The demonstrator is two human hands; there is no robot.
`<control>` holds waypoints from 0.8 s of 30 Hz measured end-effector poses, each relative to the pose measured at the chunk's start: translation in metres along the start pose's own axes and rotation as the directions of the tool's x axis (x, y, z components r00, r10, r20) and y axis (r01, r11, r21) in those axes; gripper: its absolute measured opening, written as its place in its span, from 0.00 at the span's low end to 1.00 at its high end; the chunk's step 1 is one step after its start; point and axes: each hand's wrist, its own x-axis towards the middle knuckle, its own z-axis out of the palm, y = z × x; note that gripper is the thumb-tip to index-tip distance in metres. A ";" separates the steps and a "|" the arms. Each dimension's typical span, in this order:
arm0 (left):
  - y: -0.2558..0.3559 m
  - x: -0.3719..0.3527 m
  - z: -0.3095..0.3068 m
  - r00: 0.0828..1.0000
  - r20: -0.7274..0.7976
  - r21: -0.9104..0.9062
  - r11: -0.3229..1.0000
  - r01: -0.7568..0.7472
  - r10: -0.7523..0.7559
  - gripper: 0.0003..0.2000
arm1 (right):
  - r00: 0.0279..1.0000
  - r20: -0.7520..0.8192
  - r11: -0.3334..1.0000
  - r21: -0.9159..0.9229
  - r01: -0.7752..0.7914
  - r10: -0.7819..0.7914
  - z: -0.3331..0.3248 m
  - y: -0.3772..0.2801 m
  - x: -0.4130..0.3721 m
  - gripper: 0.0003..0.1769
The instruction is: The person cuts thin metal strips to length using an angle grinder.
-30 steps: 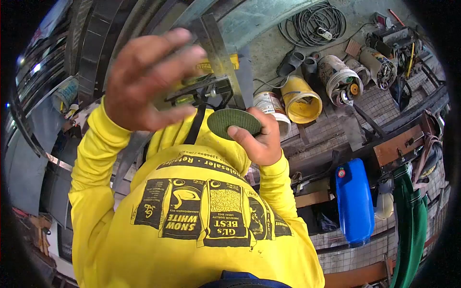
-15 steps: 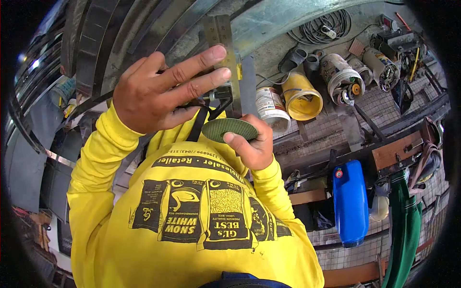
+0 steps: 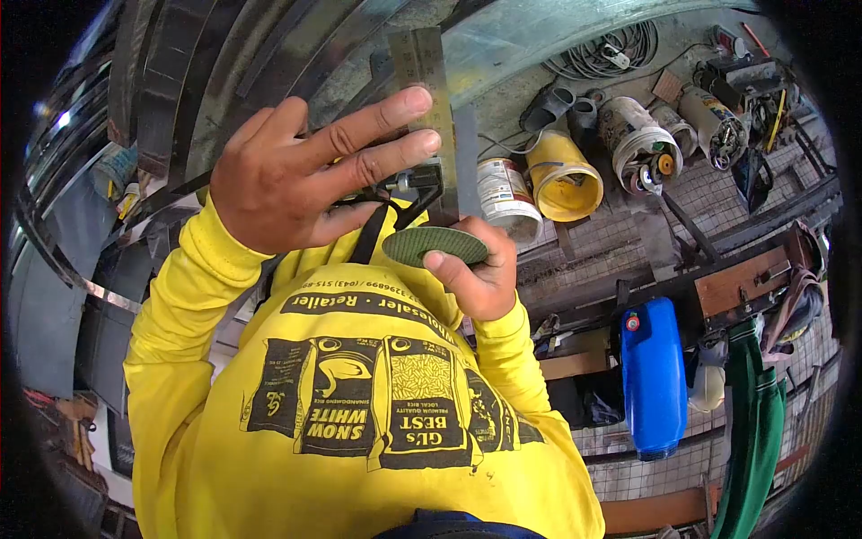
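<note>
My right hand (image 3: 489, 277) grips a green abrasive disc (image 3: 409, 244) at its right edge, thumb on the near face and fingers behind. The disc is tilted, its textured face partly toward me. Up and to the left, my left hand (image 3: 301, 175) is open, with two fingers stretched out to the right and the thumb below. Just past those fingers shows a metal spindle with a black bracket (image 3: 422, 184), which looks like a grinder head; its body is largely hidden. A flat metal bar (image 3: 420, 63) runs behind the fingertips.
Curved dark metal strips (image 3: 166, 90) fill the upper left. At right stand a white bucket (image 3: 507, 193), a yellow bucket (image 3: 566, 189) and a bucket of discs (image 3: 628, 135). Beyond them are black clogs (image 3: 546, 110) and coiled cable (image 3: 602, 49). A blue jug (image 3: 654, 377) lies lower right.
My right hand and the green disc have shifted slightly right and down. The left fingers have moved a little to the right. Both hands keep nearly the same pose.
</note>
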 end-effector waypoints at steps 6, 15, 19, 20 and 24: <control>0.002 0.001 -0.001 1.000 0.004 0.000 1.000 -0.008 0.008 0.42 | 0.882 -0.471 0.997 0.058 0.060 -0.026 -0.013 -0.038 0.001 0.09; 0.002 -0.001 0.001 1.000 -0.007 -0.012 1.000 -0.007 0.007 0.41 | 0.746 -0.497 0.864 -0.458 0.208 -0.443 0.018 -0.071 0.018 0.12; 0.003 0.001 -0.002 1.000 -0.003 -0.026 1.000 0.008 -0.008 0.40 | 0.759 -0.329 0.738 -0.615 0.279 -0.561 0.016 -0.069 0.029 0.14; 0.003 0.001 -0.002 1.000 0.000 -0.022 1.000 0.008 -0.008 0.40 | 0.789 -0.321 0.742 -0.628 0.237 -0.523 0.016 -0.073 0.029 0.14; 0.003 0.001 -0.001 1.000 -0.005 -0.028 1.000 0.012 -0.012 0.40 | 0.786 -0.316 0.732 -0.637 0.240 -0.532 0.018 -0.072 0.031 0.13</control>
